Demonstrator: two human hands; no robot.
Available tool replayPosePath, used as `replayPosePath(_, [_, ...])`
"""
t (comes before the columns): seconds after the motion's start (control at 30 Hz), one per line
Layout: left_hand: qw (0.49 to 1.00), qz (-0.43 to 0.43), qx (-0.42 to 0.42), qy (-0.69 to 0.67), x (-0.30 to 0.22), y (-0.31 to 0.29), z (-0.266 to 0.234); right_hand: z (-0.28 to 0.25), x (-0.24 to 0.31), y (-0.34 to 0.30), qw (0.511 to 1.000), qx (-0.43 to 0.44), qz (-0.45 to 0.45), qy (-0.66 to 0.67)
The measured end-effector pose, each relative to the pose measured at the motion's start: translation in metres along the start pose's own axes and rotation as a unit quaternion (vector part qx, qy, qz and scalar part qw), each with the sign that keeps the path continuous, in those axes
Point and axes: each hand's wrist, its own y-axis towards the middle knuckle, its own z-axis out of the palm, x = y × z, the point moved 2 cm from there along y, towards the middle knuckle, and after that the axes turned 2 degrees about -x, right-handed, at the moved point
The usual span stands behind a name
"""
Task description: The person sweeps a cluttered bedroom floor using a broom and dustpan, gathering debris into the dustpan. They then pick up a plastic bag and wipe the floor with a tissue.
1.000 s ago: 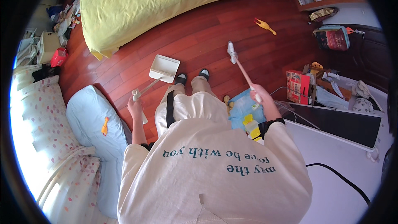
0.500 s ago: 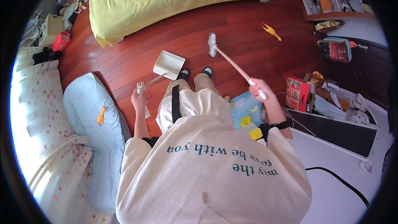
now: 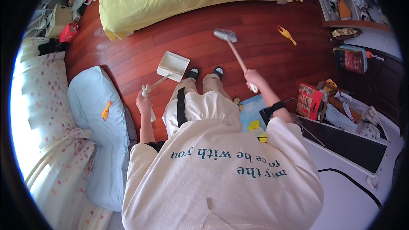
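Note:
My right hand (image 3: 255, 79) is closed round the white grip of a broom (image 3: 238, 55) with a pinkish handle. Its grey-white head (image 3: 226, 35) is on or just over the wooden floor, ahead of my feet; the head looks slightly blurred. On the left, my left hand (image 3: 145, 98) is wrapped round the pale handle of a long-handled dustpan (image 3: 174, 64). The white pan stands on the floor a little left of my feet, its open side facing away from me. A gap of bare floor separates broom head and pan.
A bed with a yellow cover (image 3: 191, 4) spans the far side. Yellow rubber chicken toys lie on the floor (image 3: 287, 35) at right and on a light blue cushion (image 3: 96, 110) at left. A red box (image 3: 309, 101) and cluttered cartons stand at right, beside a blue plastic sheet (image 3: 252, 108).
My right hand has moved left and forward. The broom head has turned from upright to nearly crosswise. My left hand and the dustpan stay almost the same; the view has shifted slightly.

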Motion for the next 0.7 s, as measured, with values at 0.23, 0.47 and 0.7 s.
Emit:
replayPosePath(0.23, [1.000, 0.015, 0.019, 0.007, -0.002, 0.016, 0.012, 0.020, -0.052, -0.061, 0.998, 0.049, 0.015, -0.034])
replayPosePath(0.47, [0.974, 0.136, 0.036, 0.175, -0.022, 0.059, 0.040, -0.043, -0.066, -0.109, 0.968, 0.103, 0.115, 0.200])
replayPosePath(0.7, [0.904, 0.267, 0.115, 0.313, -0.068, 0.098, 0.082, -0.061, -0.074, -0.103, 0.918, 0.056, 0.143, 0.365])
